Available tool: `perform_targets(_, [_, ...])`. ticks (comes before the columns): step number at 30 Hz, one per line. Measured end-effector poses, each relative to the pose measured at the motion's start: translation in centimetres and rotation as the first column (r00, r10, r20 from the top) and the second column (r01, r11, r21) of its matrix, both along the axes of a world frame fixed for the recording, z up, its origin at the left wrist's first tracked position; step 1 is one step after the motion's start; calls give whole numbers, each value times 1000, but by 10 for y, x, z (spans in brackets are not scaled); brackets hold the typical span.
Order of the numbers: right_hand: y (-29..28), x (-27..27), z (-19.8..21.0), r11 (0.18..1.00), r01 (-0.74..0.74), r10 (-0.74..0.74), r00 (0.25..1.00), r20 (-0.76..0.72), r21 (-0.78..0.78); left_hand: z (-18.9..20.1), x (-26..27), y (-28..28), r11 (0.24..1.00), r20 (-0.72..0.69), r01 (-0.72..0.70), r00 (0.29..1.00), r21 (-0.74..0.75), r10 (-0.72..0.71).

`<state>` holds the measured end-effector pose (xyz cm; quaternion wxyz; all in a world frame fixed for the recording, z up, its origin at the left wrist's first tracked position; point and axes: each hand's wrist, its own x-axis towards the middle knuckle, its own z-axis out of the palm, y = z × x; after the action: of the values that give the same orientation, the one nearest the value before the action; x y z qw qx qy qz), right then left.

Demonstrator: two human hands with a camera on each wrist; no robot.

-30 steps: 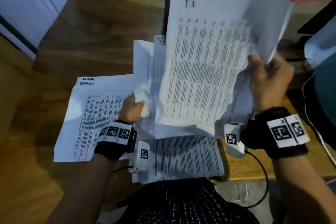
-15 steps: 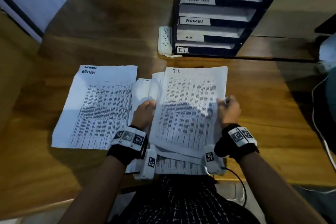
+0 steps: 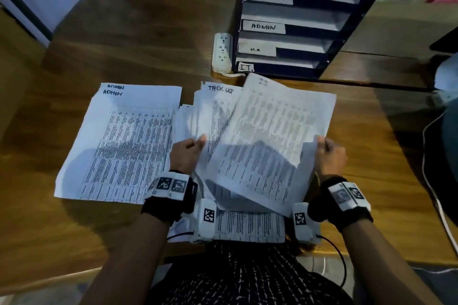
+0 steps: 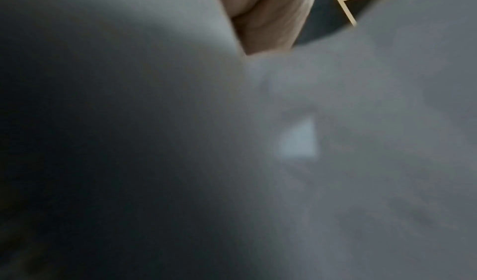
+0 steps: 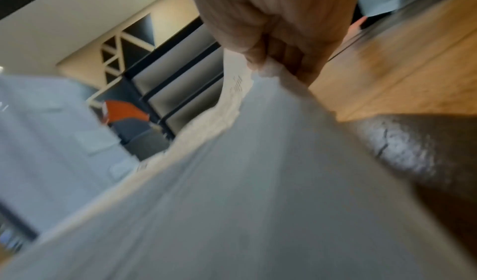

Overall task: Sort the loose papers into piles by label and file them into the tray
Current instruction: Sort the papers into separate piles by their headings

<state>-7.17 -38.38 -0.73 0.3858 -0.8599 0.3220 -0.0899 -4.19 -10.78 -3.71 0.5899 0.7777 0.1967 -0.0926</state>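
While mid-sort on counter (image 3: 74, 218): tray (image 3: 347, 39) at back, slots labelled. ADMIN pile (image 3: 119, 146) left, loose stack (image 3: 213, 116) centre. Top sheet (image 3: 270, 146) lifted, pinched at edge by right hand (image 3: 330, 156); left hand (image 3: 186, 153) gripping stack. Next, likely: read label, drop on matching pile.

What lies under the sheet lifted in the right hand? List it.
Under the lifted sheet: a loose stack whose top page reads TASK LIST; lower pages' labels are covered.
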Motion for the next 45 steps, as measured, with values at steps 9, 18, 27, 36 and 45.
perform_targets(9, [7, 12, 4, 997, -83, 83, 996, -42, 3, 19, 4, 0, 979, -66, 74, 996, 190, -63])
perform_targets(18, [67, 20, 15, 950, -268, 276, 961, -28, 162, 21, 9, -2, 923, -94, 143, 989, 357, -117])
perform_targets(27, [65, -6, 11, 948, -211, 239, 966, -98, 237, 30, 0, -6, 947, -119, 259, 964, 190, -240])
perform_targets(36, [-22, 2, 54, 999, -34, 33, 999, 42, 17, 74, 26, -78, 950, 60, 296, 951, 103, -303])
perform_targets(45, [-106, -14, 49, 987, 65, -98, 969, -227, -148, 53, 24, -180, 806, -105, 579, 815, 121, -569])
